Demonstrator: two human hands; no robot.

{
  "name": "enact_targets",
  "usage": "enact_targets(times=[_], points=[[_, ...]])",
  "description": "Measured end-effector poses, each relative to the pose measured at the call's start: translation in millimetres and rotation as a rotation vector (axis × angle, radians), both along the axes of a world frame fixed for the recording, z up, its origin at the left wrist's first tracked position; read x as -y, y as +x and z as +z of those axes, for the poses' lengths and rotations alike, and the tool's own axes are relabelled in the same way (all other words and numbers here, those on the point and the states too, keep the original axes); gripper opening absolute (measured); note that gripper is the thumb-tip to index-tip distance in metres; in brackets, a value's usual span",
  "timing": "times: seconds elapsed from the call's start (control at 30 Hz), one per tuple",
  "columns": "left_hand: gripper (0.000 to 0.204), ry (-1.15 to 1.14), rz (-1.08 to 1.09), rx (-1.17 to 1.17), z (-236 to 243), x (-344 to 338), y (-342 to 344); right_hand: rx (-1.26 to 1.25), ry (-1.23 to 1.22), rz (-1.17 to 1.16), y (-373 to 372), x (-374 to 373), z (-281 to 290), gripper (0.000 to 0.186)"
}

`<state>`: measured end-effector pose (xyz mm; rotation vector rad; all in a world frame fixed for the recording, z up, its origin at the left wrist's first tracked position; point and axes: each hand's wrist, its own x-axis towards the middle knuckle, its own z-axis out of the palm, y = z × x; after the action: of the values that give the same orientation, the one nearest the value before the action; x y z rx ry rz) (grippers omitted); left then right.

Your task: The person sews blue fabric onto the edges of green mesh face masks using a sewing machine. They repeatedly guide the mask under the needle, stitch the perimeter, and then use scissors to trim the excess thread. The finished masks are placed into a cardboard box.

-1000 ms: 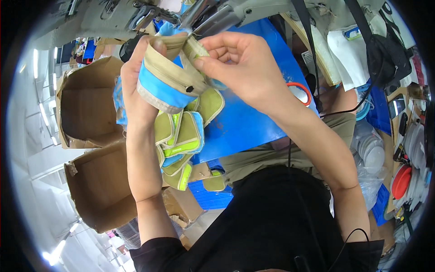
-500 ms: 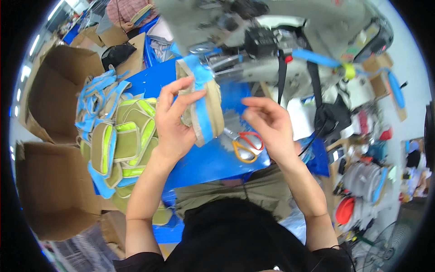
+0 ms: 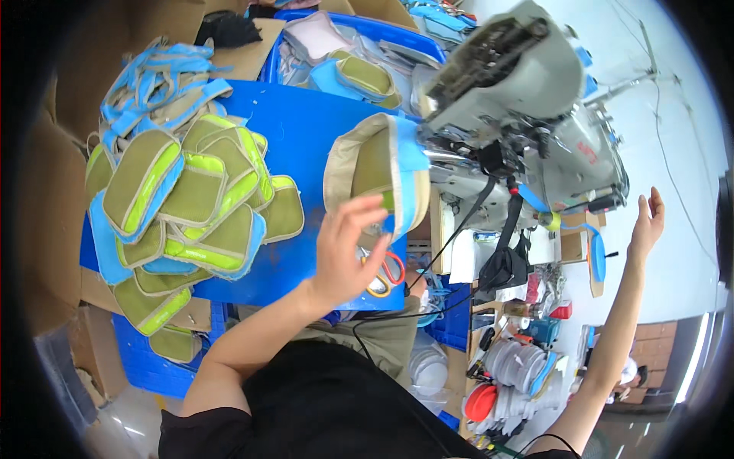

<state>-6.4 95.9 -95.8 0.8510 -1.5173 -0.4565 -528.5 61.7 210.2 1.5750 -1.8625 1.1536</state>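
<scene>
A round, shallow fabric pouch piece sits at the end of the sewing machine. It has olive panels, beige sides and a light blue band. My left hand is at its lower edge, finger and thumb apart; whether the fingertips touch the fabric I cannot tell. Beside that hand lie scissors with red and orange handles, partly hidden by my fingers. My right hand is raised far to the right, beyond the machine, fingers stretched out and holding nothing.
Olive and lime pouch panels are heaped on the left of the blue table, blue and beige strips behind them. A blue bin of fabric pieces stands at the back. A thin black cable crosses near my lap.
The pouch piece has gone from my left hand's grasp in the air to the sewing machine's end. My right hand has swung far right, away from it. The view has turned.
</scene>
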Motion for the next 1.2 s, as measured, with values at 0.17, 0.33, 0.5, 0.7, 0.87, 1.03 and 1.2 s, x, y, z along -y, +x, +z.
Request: enact_targets(times=[0.17,0.33,0.5,0.7,0.87,1.03,1.2], points=[[0.035,0.057,-0.117,0.044,-16,-45,16,0.132,0.525,-0.3,-111,56,57,0.061],[0.023,0.242,-0.095,-0.042,-31,-57,40,0.752,0.427,-0.085,-161,100,3,0.049],[0.019,0.352,-0.098,-0.116,-26,-42,42,0.816,0.128,0.245,-170,46,-44,0.042],[0.026,0.218,-0.044,0.023,-11,-18,47,1.047,-0.127,0.384,-106,84,-92,0.038],[0.045,-0.061,0.012,0.229,4,10,26,0.986,-0.226,0.451,-119,58,-91,0.042],[0.057,-0.37,0.076,0.438,27,38,2,0.934,-0.313,0.119,-75,23,-129,0.042],[0.044,-0.412,0.081,0.492,28,59,-11,0.779,-0.142,0.391,177,-50,-234,0.029]])
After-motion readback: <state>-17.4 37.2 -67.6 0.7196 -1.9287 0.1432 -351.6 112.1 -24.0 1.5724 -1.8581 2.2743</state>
